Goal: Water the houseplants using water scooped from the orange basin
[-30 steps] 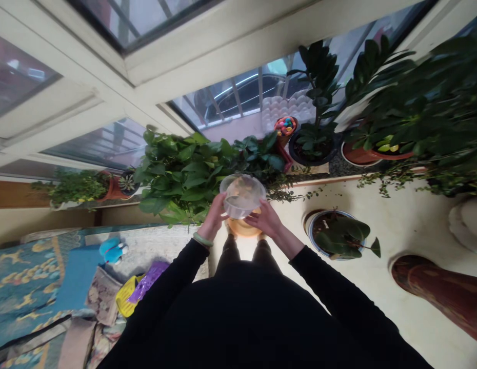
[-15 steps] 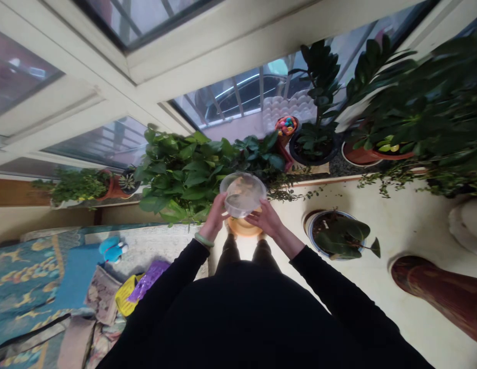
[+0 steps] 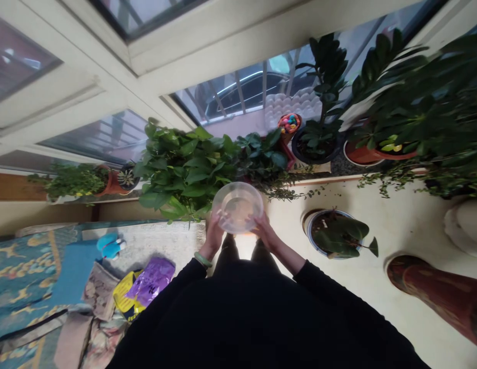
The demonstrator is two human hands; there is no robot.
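A clear round plastic bowl (image 3: 238, 205) is held in front of my body, just short of the plant ledge. My left hand (image 3: 214, 233) grips its left side, with a pale green bangle on the wrist. On the opposite side my right hand (image 3: 264, 230) has its fingers around the bowl's wall. Some fingertips show blurred through the plastic. Part of an orange-toned round thing is visible beneath the bowl, mostly hidden by it. My feet and legs are below.
Leafy green plants (image 3: 188, 164) fill the ledge under the window. A potted plant (image 3: 334, 233) stands on the floor to the right, near a reddish-brown cylinder (image 3: 434, 292). At left, a patterned rug (image 3: 23, 277) carries a purple bag (image 3: 154, 279), a yellow bag (image 3: 126, 296) and a blue toy (image 3: 108, 246).
Both hands have brought the bowl slightly down and left, nearer my body. It now covers most of the orange-toned thing below. The view has shifted a little.
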